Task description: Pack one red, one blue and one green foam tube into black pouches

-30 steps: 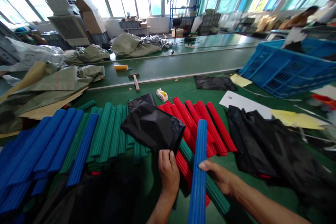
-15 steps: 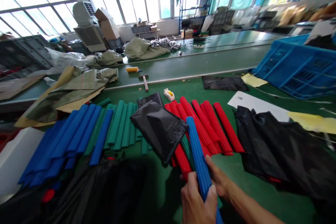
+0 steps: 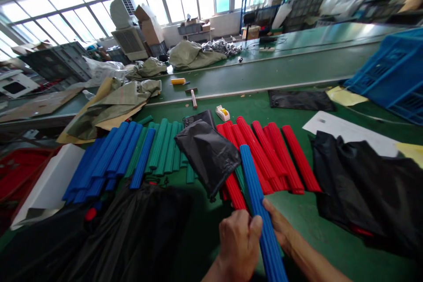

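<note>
A long ribbed blue tube [image 3: 253, 185] slants up from the bottom edge, right of centre. My right hand [image 3: 279, 224] is closed on it from the right, thumb along its edge and the other fingers hidden beneath. On its other side is my left hand [image 3: 236, 240], curled into a fist with the thumb against the blue tube; what is inside the fist is hidden. A ribbed red tube [image 3: 235, 191] runs down behind that fist. Part of a green tube [image 3: 243, 180] shows between the red and blue ones. A black drawstring pouch [image 3: 209, 152] lies just beyond.
Rows of blue tubes [image 3: 99, 163], green tubes [image 3: 163, 145] and red tubes [image 3: 261, 154] lie on the green table. Black bags [image 3: 360, 185] are at the right, more black fabric [image 3: 132, 224] at the left. A tape dispenser [image 3: 222, 113] and a blue crate [image 3: 393, 70] stand farther back.
My left hand has shifted from gripping over the blue tube to its left side, as a fist. My right hand stays on the tube. The camera view has swung left.
</note>
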The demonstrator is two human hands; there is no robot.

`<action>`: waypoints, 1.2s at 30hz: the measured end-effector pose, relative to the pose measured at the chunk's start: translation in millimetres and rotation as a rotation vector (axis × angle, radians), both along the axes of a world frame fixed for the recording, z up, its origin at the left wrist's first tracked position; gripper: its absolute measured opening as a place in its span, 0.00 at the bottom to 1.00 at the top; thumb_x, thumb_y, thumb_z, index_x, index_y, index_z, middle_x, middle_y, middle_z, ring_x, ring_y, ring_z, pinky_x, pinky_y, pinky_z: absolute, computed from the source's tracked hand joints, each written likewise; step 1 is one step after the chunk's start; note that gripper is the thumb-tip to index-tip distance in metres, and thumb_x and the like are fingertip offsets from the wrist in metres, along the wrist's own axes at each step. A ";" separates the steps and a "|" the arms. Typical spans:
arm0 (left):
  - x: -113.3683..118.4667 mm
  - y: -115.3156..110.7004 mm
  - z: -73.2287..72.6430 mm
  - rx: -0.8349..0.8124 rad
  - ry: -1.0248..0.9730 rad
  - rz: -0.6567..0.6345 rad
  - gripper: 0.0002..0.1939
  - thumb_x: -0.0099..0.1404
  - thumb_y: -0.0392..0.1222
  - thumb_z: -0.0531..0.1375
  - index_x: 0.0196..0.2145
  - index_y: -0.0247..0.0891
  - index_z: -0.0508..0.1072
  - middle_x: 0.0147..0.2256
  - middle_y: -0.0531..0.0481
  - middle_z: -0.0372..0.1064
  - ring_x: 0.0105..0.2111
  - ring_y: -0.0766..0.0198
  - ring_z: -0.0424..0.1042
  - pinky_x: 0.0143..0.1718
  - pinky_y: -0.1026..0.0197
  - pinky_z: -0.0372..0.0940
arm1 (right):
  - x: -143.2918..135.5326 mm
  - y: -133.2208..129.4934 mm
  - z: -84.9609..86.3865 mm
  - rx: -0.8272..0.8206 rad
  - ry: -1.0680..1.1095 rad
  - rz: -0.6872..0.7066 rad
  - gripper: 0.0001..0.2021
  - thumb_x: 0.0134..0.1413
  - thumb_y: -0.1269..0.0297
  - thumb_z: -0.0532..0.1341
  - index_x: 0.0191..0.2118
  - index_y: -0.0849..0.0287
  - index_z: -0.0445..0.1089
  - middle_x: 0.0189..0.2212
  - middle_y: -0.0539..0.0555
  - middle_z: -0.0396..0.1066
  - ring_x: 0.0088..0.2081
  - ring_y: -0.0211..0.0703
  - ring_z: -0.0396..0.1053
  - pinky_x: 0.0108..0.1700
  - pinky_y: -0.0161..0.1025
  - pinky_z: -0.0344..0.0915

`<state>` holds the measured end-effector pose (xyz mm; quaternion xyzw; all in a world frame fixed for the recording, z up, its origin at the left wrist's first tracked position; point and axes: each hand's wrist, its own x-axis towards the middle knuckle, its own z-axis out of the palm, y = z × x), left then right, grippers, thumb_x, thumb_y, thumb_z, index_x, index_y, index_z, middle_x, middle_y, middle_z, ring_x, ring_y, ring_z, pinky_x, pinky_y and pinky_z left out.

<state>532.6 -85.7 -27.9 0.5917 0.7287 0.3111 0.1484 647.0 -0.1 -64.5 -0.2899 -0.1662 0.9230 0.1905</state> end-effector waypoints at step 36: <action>26.1 -9.9 2.9 0.039 -0.395 0.225 0.29 0.64 0.46 0.53 0.60 0.28 0.56 0.56 0.31 0.62 0.55 0.52 0.65 0.54 0.53 0.62 | -3.9 -9.8 27.1 0.413 -0.012 -0.064 0.30 0.45 0.56 0.69 0.54 0.58 0.64 0.34 0.51 0.73 0.32 0.38 0.70 0.35 0.34 0.67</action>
